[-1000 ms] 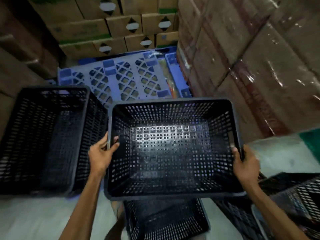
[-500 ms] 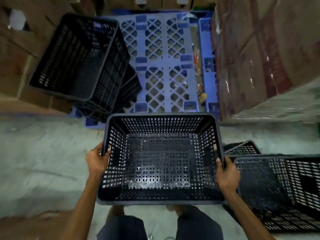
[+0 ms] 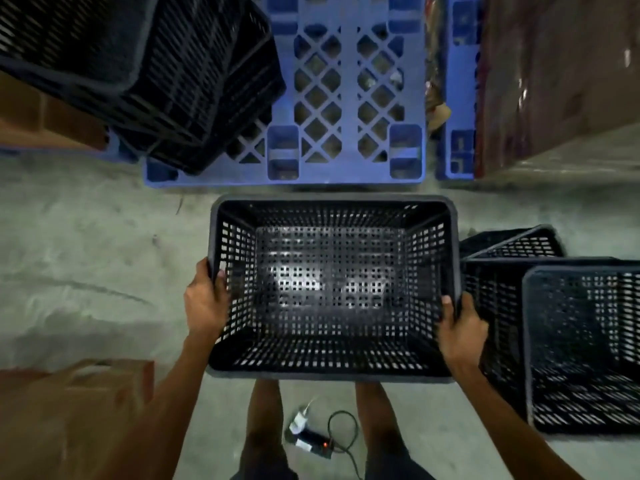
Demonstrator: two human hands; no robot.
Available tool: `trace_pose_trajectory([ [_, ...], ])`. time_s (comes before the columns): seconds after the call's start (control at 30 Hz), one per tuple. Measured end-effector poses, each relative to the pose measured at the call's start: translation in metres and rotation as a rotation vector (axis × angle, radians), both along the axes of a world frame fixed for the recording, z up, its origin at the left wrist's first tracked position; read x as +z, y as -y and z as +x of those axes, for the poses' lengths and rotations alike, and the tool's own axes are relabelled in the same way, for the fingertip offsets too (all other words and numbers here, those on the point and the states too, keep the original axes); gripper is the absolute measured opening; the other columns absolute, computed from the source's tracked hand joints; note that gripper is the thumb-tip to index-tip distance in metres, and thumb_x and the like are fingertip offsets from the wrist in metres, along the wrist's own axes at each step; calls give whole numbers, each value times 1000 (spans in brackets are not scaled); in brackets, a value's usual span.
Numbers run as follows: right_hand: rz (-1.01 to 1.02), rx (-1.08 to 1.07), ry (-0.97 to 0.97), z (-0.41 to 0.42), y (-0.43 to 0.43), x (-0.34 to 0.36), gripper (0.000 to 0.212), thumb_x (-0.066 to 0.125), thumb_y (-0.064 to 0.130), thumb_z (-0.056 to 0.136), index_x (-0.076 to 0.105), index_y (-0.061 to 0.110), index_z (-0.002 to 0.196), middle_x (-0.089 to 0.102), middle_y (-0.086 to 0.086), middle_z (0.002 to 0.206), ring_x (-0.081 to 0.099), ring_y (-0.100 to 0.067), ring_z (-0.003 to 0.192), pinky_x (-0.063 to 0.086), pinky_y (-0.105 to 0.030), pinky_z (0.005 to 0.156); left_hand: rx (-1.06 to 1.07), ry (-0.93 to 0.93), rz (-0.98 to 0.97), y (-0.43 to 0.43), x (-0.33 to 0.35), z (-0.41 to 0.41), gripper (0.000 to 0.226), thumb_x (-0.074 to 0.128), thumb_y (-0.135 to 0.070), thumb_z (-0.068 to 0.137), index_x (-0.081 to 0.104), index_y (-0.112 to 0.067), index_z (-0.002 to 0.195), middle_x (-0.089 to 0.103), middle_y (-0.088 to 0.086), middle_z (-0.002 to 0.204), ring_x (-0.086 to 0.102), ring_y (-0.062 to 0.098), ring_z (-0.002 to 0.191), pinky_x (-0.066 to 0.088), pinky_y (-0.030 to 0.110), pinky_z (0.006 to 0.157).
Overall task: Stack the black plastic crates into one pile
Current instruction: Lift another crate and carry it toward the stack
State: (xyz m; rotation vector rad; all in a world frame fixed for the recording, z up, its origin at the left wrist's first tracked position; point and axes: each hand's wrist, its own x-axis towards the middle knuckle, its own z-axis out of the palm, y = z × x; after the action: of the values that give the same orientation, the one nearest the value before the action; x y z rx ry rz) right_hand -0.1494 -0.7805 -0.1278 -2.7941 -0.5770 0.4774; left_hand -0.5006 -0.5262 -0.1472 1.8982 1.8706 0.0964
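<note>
I hold an empty black perforated crate (image 3: 332, 370) level in front of me, above the concrete floor. My left hand (image 3: 204, 306) grips its left rim and my right hand (image 3: 459, 327) grips its right rim. A pile of nested black crates (image 3: 180, 81) stands tilted at the upper left, on the corner of the blue pallet. More black crates (image 3: 581, 344) sit on the floor at my right, one lying behind them (image 3: 519, 242).
A blue plastic pallet (image 3: 346, 81) lies ahead, with wrapped cardboard boxes (image 3: 554, 74) on its right. A brown carton (image 3: 69, 420) is at my lower left. A small device with a cable (image 3: 317, 441) lies on the floor between my legs.
The view has tilted down and the held crate has come back toward my body, away from the pallet. The pile at the left has slid up and out of centre. Both hands keep their grip.
</note>
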Motion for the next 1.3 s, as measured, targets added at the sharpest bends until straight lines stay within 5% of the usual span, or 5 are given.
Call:
trace_pose_trajectory([
  [0.53, 84, 57, 19, 8, -35, -46, 29, 47, 29, 102, 52, 2, 107, 64, -28, 77, 64, -44, 63, 36, -30, 57, -45, 118, 110, -41, -47, -1, 29, 51, -28, 97, 46, -11, 120, 71, 20, 90, 66, 43, 73, 47, 38, 61],
  [0.87, -111, 59, -169, 12, -39, -44, 48, 39, 31, 103, 32, 6, 143, 57, -34, 128, 61, -51, 110, 51, -53, 89, -96, 146, -12, -27, -45, -9, 48, 38, -43, 101, 31, -20, 142, 70, 22, 104, 68, 46, 85, 53, 45, 68],
  [1.0, -83, 303, 42, 3, -43, -37, 69, 42, 29, 101, 9, 8, 157, 6, -21, 165, 19, -39, 150, 37, -50, 111, -149, 132, -25, -11, -40, -11, 72, 46, -37, 99, 6, -16, 156, 22, 11, 162, 28, 27, 148, 36, 43, 114],
  [1.1, -189, 498, 90, 2, -44, -43, 75, 42, 30, 101, 0, 5, 158, -10, -19, 166, -1, -35, 154, 28, -47, 117, -238, -5, 41, 0, -41, -16, 79, 46, -29, 99, -4, -9, 157, -6, 9, 167, 0, 22, 155, 17, 38, 124],
  [1.3, -147, 629, 115, 19, -29, -68, 70, 32, 29, 102, 1, 0, 157, -11, -18, 166, -7, -35, 154, 9, -46, 126, -349, -140, 65, 4, -59, -22, 73, 31, -11, 93, -5, -7, 156, -13, 14, 165, -7, 28, 154, 6, 47, 126],
])
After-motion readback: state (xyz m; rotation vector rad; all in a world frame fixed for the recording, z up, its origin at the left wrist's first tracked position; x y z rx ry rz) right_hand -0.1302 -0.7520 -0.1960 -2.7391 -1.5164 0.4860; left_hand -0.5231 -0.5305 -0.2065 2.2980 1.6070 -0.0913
